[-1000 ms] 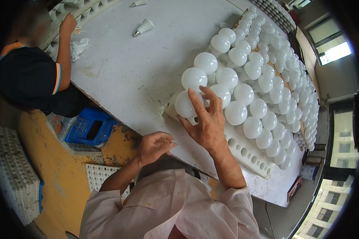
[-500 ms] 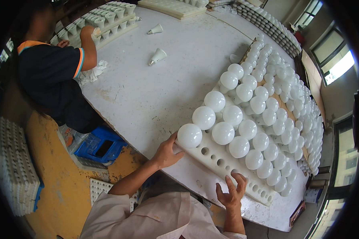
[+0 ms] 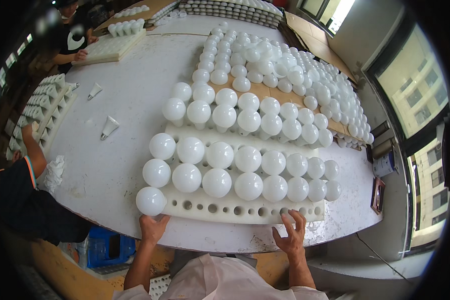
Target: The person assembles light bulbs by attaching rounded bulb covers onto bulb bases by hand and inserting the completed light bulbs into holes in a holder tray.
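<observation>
A white foam tray lies along the near table edge, bearing two rows of round, frosted white bulb globes. Its front row is a line of bare holes, except for one globe at the left end. Around that near left corner my left hand is closed, thumb on the front side, just below the globe; its other fingertips are partly hidden. By the right part of the front edge is my right hand, with bent fingers apart and fingertips touching the tray by the holes. It holds nothing.
Behind stands another tray of globes, then a dense mass of globes on cardboard. Two bulb bases lie left of centre. A co-worker's arm reaches a tray of bases at far left; another person sits beyond. A crumpled white cloth lies nearby.
My view has swung to the right, so the tray now lies straight across in front of me. Both hands keep about the same places at the tray's front edge.
</observation>
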The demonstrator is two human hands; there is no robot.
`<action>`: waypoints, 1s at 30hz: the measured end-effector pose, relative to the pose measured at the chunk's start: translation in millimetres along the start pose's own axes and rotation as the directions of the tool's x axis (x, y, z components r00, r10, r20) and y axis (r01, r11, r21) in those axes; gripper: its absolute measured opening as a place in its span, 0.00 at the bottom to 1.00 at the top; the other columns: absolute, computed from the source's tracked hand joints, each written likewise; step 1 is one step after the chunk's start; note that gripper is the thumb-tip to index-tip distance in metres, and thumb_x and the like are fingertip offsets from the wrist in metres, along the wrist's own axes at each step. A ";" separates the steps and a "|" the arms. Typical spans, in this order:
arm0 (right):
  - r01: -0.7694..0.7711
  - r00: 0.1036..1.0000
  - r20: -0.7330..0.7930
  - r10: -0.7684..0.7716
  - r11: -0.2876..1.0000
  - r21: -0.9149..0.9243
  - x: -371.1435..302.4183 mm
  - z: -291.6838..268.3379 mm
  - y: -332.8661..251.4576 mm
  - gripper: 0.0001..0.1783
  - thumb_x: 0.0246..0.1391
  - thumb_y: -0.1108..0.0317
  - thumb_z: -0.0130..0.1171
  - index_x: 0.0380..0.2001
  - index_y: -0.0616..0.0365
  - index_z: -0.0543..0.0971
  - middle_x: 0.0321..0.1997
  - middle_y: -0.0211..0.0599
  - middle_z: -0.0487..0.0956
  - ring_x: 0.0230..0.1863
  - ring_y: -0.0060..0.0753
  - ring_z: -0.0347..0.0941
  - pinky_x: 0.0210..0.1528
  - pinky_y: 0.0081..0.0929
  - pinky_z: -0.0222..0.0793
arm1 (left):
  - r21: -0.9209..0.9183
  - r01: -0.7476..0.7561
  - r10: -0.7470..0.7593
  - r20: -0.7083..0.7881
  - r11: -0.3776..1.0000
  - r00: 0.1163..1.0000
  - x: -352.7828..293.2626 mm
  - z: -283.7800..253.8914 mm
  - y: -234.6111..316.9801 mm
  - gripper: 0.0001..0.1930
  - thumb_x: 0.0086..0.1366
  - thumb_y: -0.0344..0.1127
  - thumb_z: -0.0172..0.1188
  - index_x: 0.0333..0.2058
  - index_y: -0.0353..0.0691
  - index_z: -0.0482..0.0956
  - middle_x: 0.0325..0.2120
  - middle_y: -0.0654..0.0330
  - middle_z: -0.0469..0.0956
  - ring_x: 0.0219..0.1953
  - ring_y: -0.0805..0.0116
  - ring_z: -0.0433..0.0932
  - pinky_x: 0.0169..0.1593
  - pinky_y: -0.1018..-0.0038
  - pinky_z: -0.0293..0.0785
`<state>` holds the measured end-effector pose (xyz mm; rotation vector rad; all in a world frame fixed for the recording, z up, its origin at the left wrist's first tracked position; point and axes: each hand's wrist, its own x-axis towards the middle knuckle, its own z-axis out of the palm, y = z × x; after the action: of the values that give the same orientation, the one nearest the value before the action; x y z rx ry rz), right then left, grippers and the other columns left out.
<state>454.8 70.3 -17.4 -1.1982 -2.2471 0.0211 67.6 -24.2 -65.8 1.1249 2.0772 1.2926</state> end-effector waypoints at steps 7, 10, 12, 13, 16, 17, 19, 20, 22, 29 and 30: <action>-0.428 0.395 -0.371 0.840 0.526 0.735 -62.0 -32.6 94.5 0.28 0.56 0.69 0.50 0.60 0.62 0.60 0.59 0.46 0.64 0.59 0.36 0.61 0.60 0.34 0.57 | -0.117 0.034 -0.017 0.142 0.993 0.990 4.3 5.7 -0.9 0.23 0.45 0.23 0.68 0.42 0.30 0.74 0.40 0.55 0.77 0.43 0.66 0.75 0.48 0.71 0.71; -0.343 0.295 0.004 0.955 0.102 0.934 -68.8 -22.1 121.0 0.27 0.57 0.68 0.49 0.59 0.65 0.62 0.58 0.46 0.66 0.59 0.35 0.62 0.60 0.32 0.59 | -0.122 0.056 -0.039 0.143 0.991 0.989 10.4 8.4 -2.9 0.26 0.43 0.23 0.71 0.44 0.31 0.73 0.41 0.56 0.76 0.44 0.66 0.73 0.50 0.70 0.70; -0.363 0.367 0.058 0.928 0.086 0.928 -59.3 -6.4 121.7 0.24 0.59 0.66 0.47 0.55 0.69 0.66 0.55 0.46 0.70 0.56 0.35 0.66 0.59 0.29 0.60 | -0.219 0.023 -0.003 0.091 0.976 0.996 10.9 5.9 -6.3 0.25 0.43 0.23 0.71 0.43 0.31 0.74 0.40 0.56 0.77 0.42 0.66 0.74 0.49 0.71 0.71; -0.353 0.427 0.023 0.904 0.143 0.924 -58.1 4.3 128.9 0.23 0.59 0.63 0.46 0.54 0.68 0.68 0.53 0.44 0.71 0.54 0.34 0.67 0.57 0.29 0.61 | -0.216 0.023 -0.007 0.073 0.976 0.997 10.0 4.2 -2.7 0.25 0.43 0.23 0.71 0.43 0.31 0.74 0.40 0.56 0.77 0.42 0.66 0.74 0.49 0.71 0.71; -0.389 0.445 0.000 0.896 0.193 0.901 -48.2 34.0 134.8 0.22 0.60 0.60 0.46 0.48 0.68 0.72 0.46 0.41 0.75 0.47 0.32 0.70 0.52 0.29 0.63 | -0.286 0.048 -0.040 0.036 0.957 0.999 3.9 -7.8 0.5 0.22 0.43 0.23 0.70 0.40 0.31 0.77 0.37 0.55 0.79 0.39 0.66 0.77 0.45 0.71 0.73; -0.398 0.463 0.016 0.886 0.191 0.897 -54.5 32.1 141.4 0.21 0.60 0.58 0.46 0.44 0.67 0.73 0.43 0.39 0.75 0.43 0.31 0.71 0.50 0.29 0.65 | -0.161 0.042 -0.032 0.062 0.986 0.998 -0.4 -9.9 -3.2 0.20 0.44 0.24 0.70 0.39 0.31 0.78 0.36 0.56 0.80 0.39 0.68 0.77 0.44 0.72 0.74; -0.385 0.472 0.015 0.881 0.191 0.903 -45.9 9.1 127.2 0.24 0.63 0.54 0.43 0.43 0.67 0.73 0.42 0.41 0.75 0.42 0.31 0.71 0.47 0.32 0.67 | -0.024 -0.016 0.018 0.065 1.000 0.998 -0.2 1.6 2.7 0.20 0.44 0.33 0.71 0.38 0.34 0.79 0.36 0.54 0.81 0.38 0.67 0.79 0.42 0.72 0.74; -0.436 0.542 -0.010 0.840 0.291 0.852 -55.8 5.8 137.0 0.25 0.63 0.53 0.41 0.44 0.68 0.72 0.43 0.43 0.75 0.43 0.32 0.72 0.47 0.32 0.67 | -0.004 0.030 -0.030 0.076 1.000 0.997 -3.0 5.6 -3.2 0.22 0.43 0.35 0.72 0.39 0.35 0.79 0.36 0.52 0.80 0.40 0.64 0.79 0.43 0.70 0.74; -0.406 0.537 -0.112 0.836 0.372 0.835 -64.8 11.7 147.2 0.26 0.63 0.52 0.39 0.43 0.67 0.74 0.40 0.42 0.76 0.41 0.33 0.72 0.44 0.32 0.69 | 0.024 0.046 -0.048 0.113 0.999 0.992 -4.5 12.4 2.0 0.25 0.43 0.36 0.71 0.42 0.36 0.76 0.39 0.51 0.79 0.43 0.60 0.78 0.47 0.67 0.73; -0.647 0.739 -0.211 0.640 0.761 0.043 -94.3 15.7 204.0 0.24 0.54 0.61 0.55 0.50 0.66 0.72 0.45 0.54 0.77 0.44 0.46 0.74 0.43 0.35 0.73 | 0.200 -0.035 -0.011 0.227 0.979 0.974 -10.6 -20.8 7.5 0.25 0.47 0.31 0.65 0.46 0.36 0.73 0.42 0.47 0.76 0.46 0.54 0.76 0.51 0.65 0.71; -0.648 0.740 -0.204 0.641 0.760 0.035 -94.2 9.0 201.8 0.24 0.54 0.61 0.55 0.50 0.66 0.72 0.45 0.54 0.77 0.44 0.46 0.74 0.43 0.35 0.73 | 0.235 -0.109 0.023 0.342 0.966 0.939 -4.5 -34.8 8.6 0.24 0.49 0.30 0.64 0.47 0.35 0.73 0.43 0.47 0.76 0.45 0.55 0.76 0.50 0.65 0.72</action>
<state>642.4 120.8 -126.7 -1.8601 -1.5595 0.1206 48.7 -44.0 -42.4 1.4253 1.9900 0.8055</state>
